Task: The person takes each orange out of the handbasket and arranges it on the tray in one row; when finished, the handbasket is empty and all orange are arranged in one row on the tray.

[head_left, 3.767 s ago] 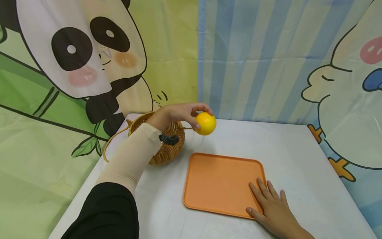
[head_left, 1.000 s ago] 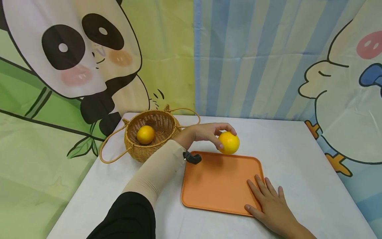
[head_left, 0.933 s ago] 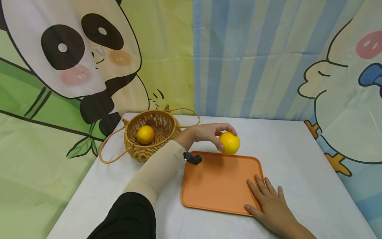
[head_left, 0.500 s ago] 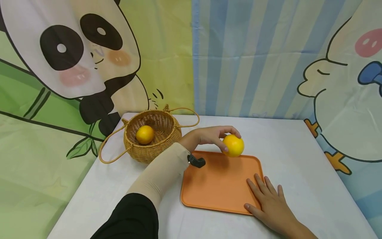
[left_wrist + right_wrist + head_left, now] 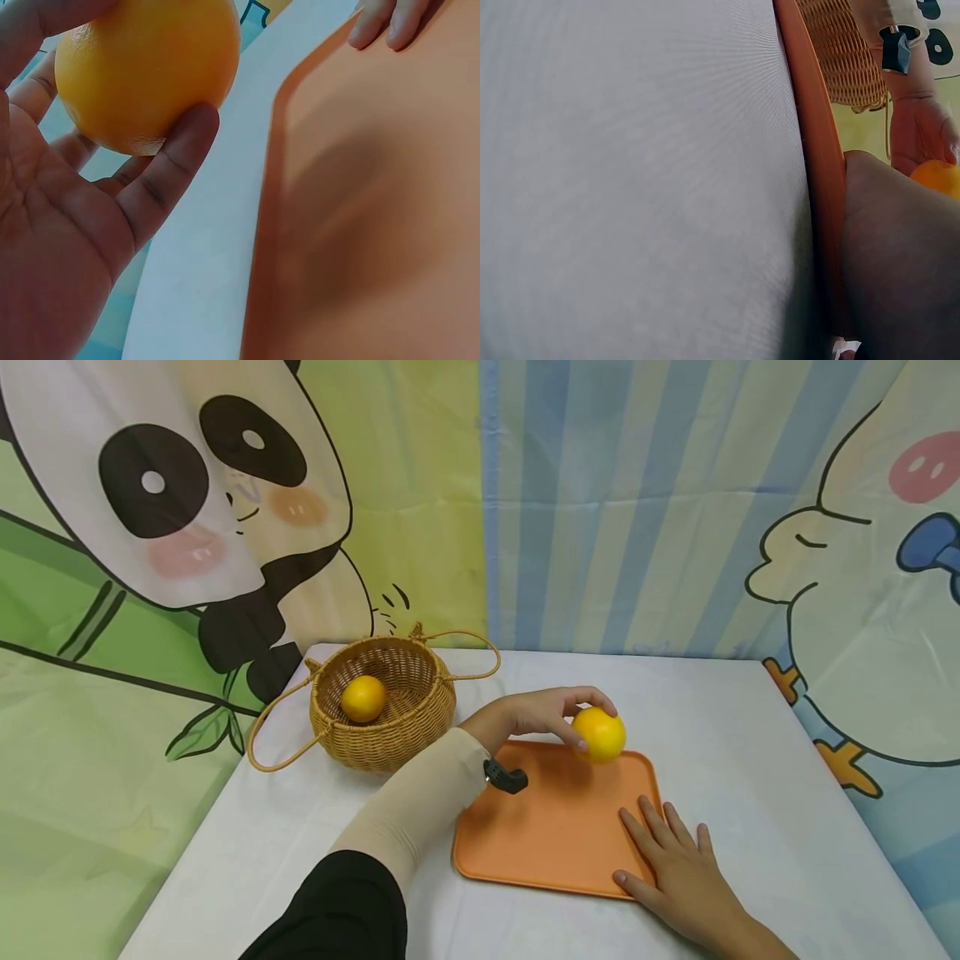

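Note:
An orange [image 5: 600, 735] is held by my left hand [image 5: 551, 712] over the far right part of an orange-coloured tray [image 5: 555, 843]. In the left wrist view the thumb and fingers curl round the fruit [image 5: 150, 67], which is off the tray and casts a shadow there. My right hand [image 5: 678, 872] rests with spread fingers on the tray's right edge. Behind the left forearm stands a wicker basket [image 5: 397, 739], with another orange [image 5: 363, 699] inside it.
The basket's two loop handles stick out, one over the table's left side, one toward the back. A white-covered table [image 5: 750, 760] carries everything. Close behind it hangs a cartoon-printed curtain [image 5: 600, 527].
My left hand has carried the orange from beside the basket to the right and nearer, over the tray. The orange in the basket has come into sight. The right hand stays put.

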`<state>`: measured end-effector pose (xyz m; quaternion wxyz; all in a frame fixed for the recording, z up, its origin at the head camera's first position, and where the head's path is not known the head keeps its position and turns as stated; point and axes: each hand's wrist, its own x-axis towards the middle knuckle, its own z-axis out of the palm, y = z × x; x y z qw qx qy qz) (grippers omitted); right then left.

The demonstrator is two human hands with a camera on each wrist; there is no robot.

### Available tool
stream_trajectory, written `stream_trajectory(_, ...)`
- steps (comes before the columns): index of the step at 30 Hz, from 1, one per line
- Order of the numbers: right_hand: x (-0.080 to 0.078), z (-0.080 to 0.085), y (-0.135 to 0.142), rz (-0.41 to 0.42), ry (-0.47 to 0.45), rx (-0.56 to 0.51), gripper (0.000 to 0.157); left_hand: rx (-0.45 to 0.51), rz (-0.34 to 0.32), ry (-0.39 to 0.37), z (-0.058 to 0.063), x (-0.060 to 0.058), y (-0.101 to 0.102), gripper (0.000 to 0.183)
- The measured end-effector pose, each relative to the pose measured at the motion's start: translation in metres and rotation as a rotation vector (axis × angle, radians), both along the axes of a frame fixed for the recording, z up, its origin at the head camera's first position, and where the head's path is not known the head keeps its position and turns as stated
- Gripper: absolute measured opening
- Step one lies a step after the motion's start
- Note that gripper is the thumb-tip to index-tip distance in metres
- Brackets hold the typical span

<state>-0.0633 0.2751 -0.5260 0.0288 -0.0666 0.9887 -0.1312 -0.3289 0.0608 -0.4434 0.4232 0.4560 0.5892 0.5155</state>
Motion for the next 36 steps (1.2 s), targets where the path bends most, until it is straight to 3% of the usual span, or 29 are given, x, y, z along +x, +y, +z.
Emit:
stream_trajectory(11,0.0,0.003,-0.001,-0.002,0.003,-0.006,0.096,0.001,-0.002,-0.044,-0.015,0.011,0.011,0.06)
stream_trajectory(23,0.0,0.003,-0.001,0.003,0.006,-0.007,0.094,0.033,0.037,0.047,-0.036,0.02,0.032,0.06)
stream_trajectory(30,0.0,0.002,0.0,0.012,0.024,-0.014,0.092,0.017,0.106,0.03,-0.046,0.027,0.042,0.059)
stream_trajectory(36,0.0,0.001,0.001,0.015,0.033,-0.029,0.091,0.007,0.121,0.049,-0.051,0.031,0.048,0.059)
